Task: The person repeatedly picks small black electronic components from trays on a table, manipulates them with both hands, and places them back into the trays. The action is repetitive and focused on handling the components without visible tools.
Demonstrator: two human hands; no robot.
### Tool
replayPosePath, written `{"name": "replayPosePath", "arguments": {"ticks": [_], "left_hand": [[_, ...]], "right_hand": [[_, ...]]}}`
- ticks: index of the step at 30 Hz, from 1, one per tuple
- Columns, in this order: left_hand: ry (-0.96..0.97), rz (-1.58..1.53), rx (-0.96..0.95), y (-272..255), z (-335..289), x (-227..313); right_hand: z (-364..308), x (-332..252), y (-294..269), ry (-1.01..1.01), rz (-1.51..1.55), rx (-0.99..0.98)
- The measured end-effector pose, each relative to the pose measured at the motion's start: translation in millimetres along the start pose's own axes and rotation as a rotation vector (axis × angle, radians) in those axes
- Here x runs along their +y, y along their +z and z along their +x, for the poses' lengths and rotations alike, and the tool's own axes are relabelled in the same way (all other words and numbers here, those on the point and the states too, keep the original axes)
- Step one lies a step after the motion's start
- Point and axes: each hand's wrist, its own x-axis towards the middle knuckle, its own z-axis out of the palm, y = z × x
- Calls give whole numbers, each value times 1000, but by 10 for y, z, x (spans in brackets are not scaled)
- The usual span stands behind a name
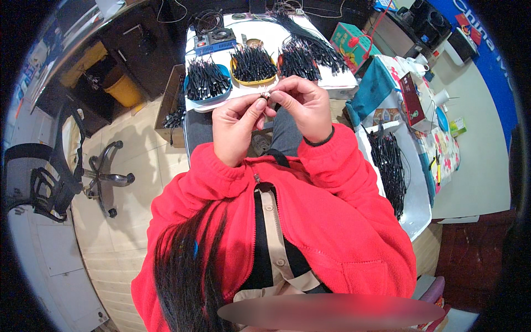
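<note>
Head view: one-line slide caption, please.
Left hand and right hand pinch a small part near a blue tray and yellow tray of black cables.

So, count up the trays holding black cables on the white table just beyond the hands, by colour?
Blue tray: 1
Yellow tray: 1
Orange tray, mostly hidden by its cables: 1
Total: 3

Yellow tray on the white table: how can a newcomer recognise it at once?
Beyond the left hand is the white table. There, bunched black cables fill containers; the yellow tray stands immediately right of the blue tray, its yellow rim setting it apart.
</note>
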Motion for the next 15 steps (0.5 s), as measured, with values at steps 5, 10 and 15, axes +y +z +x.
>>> {"name": "replayPosePath", "arguments": {"ticks": [5, 10, 15], "left_hand": [[-23, -104, 9, 18, -16, -20], [-107, -84, -80, -32, -31, -1], [-213, -31, -167, -87, -40, 42]], "right_hand": [[-78, 139, 34, 242, 559, -21], [-64, 147, -30, 419, 857, -191], [-88, 76, -48, 450, 731, -191]]}}
